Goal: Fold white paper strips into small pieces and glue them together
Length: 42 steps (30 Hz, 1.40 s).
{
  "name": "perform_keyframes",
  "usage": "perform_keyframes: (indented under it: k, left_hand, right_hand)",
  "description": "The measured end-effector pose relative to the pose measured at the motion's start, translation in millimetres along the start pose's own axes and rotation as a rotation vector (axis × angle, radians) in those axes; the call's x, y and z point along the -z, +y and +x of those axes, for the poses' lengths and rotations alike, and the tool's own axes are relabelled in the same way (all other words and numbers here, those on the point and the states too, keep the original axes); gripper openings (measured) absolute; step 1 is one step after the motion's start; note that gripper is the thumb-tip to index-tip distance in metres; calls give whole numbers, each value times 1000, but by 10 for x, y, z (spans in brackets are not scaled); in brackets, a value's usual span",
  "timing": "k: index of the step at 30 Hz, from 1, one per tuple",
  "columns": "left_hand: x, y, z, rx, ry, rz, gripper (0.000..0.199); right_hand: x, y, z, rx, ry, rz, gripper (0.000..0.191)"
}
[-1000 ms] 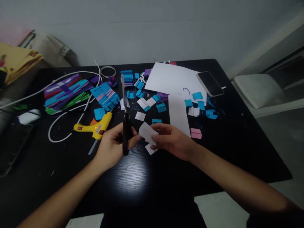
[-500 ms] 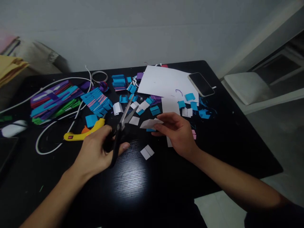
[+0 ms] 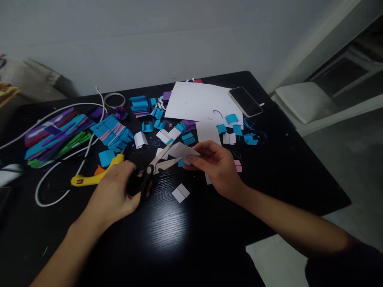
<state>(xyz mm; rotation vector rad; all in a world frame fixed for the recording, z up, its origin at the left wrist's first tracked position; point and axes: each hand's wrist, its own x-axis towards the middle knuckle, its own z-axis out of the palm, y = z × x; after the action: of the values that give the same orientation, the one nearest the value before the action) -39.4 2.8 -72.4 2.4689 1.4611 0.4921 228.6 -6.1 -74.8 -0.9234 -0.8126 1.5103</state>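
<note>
My left hand [image 3: 115,191] is closed around the black handles of a pair of scissors [image 3: 155,164]. Their blades are parted and point right, reaching to the left end of a small white piece of paper [image 3: 183,152]. My right hand [image 3: 218,167] pinches that paper between thumb and fingers above the table. Below lies a creased white square [image 3: 180,193]. Several blue folded pieces [image 3: 188,138] and white ones [image 3: 229,138] are scattered beyond the hands. A white paper strip [image 3: 208,132] runs partly behind my right hand.
A yellow glue gun [image 3: 86,179] lies left of my left hand, beside a looping white cable [image 3: 38,191]. Bundles of coloured strips [image 3: 60,131] rest at the left. At the back are a large white sheet [image 3: 197,99] and a phone [image 3: 245,101] on the black table [image 3: 269,199].
The scissors have swung from pointing up and away to pointing right, their blades now at the white paper. The paper is tilted up more in my right hand. The whole view has shifted slightly.
</note>
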Motion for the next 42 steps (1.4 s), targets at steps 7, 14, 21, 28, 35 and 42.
perform_keyframes:
  k: [7, 14, 21, 28, 35, 42]
  left_hand:
    - [19, 37, 0, -12, -14, 30, 24]
    - [-8, 51, -17, -124, -3, 59, 17]
    - [-40, 34, -24, -122, -17, 29, 15]
    - [-52, 77, -30, -134, -14, 31, 17]
    - [-51, 79, -28, -155, -25, 17, 19]
    - [-49, 61, -28, -174, -22, 8, 15]
  right_hand:
    - [-17, -14, -21, -4, -19, -12, 26]
    - [-72, -26, -82, 63, -43, -33, 22]
    - [-76, -22, -102, 75, -89, 19, 21]
    - [-77, -9, -116, 27, -107, 56, 22]
    - [-77, -37, -117, -2, -124, 73, 22]
    - [-87, -55, -118, -9, -104, 85, 23]
